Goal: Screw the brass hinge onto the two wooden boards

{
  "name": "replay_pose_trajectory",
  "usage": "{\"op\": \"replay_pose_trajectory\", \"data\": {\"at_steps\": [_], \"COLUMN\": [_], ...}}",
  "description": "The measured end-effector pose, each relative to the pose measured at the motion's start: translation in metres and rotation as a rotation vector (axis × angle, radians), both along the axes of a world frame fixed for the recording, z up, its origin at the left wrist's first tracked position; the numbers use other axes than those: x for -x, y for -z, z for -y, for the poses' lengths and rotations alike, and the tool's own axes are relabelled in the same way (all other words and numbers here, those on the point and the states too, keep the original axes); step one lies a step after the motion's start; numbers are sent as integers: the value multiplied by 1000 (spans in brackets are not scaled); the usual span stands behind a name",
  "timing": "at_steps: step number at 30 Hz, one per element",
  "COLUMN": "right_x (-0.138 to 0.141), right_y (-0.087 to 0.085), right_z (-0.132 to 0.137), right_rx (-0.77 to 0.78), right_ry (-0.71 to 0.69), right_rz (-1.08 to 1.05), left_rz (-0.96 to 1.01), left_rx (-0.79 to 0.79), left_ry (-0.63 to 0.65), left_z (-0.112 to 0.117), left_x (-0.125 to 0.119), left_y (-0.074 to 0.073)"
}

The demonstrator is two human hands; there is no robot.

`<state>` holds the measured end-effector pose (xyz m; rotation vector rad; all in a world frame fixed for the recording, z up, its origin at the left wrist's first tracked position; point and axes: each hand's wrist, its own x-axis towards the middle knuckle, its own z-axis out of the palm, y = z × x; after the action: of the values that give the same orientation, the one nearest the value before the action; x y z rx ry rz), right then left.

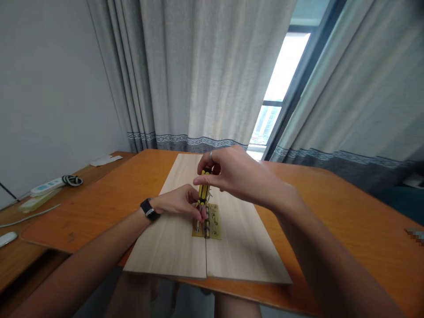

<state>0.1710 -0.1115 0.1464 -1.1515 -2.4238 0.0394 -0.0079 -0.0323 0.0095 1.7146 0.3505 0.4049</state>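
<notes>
A yellow-and-black screwdriver (204, 191) stands nearly upright over a brass-coloured hinge (215, 221). My right hand (236, 174) is closed around the top of its handle from above, with a ring on one finger. Lower down, my left hand (180, 199) pinches at the shaft, just over the hinge's left leaf; whether a screw is also between those fingertips is hidden. The hinge lies open across the seam between a left pale wooden board (165, 254) and a right pale wooden board (247, 254). Small screws or holes show on its right leaf, too blurred to tell apart.
The boards lie on an orange-brown wooden table (308, 198), their near ends by its front edge. At the left, a side surface holds a white power strip (48, 186), a coiled black cable (72, 180) and a white object (7, 238). Grey curtains (198, 79) hang behind.
</notes>
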Motion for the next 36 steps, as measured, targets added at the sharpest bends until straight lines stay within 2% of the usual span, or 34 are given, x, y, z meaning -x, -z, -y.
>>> {"op": "replay_pose_trajectory", "data": {"at_steps": [3,7,9,11,17,19,21,25,27,30,32,36], "right_x": [-2,-10,-12,-12,-5,-4,-5,-9,-10,-8,-7,-12], "right_y": [-3,-9,-9,-7,1,0,-2,-6,-5,-1,0,-4], "right_z": [1,2,1,1,-3,-4,-4,0,1,-2,-5,-4], "right_rx": [15,32,26,11,37,34,38,136,138,106,113,163], "right_ry": [-95,-289,-342,-326,-74,-35,-91,-334,-324,-170,-120,-234], "right_rz": [-13,41,36,10,59,62,56,48,18,7,32,55], "left_rz": [27,22,-1,-7,19,34,49,64,42,33,56,29], "left_rx": [-18,-69,-60,-39,-14,15,26,-23,-65,-85,-51,0], "left_ry": [-39,72,99,69,-39,-51,-67,-59,-46,-21,13,99], "left_z": [0,-1,-2,-3,-4,-3,-1,2,2,1,-2,-5], "left_x": [0,4,5,5,1,0,-1,-3,-4,-5,-5,1], "left_y": [-2,-10,-11,-9,2,2,1,-2,-2,-1,1,-1]}}
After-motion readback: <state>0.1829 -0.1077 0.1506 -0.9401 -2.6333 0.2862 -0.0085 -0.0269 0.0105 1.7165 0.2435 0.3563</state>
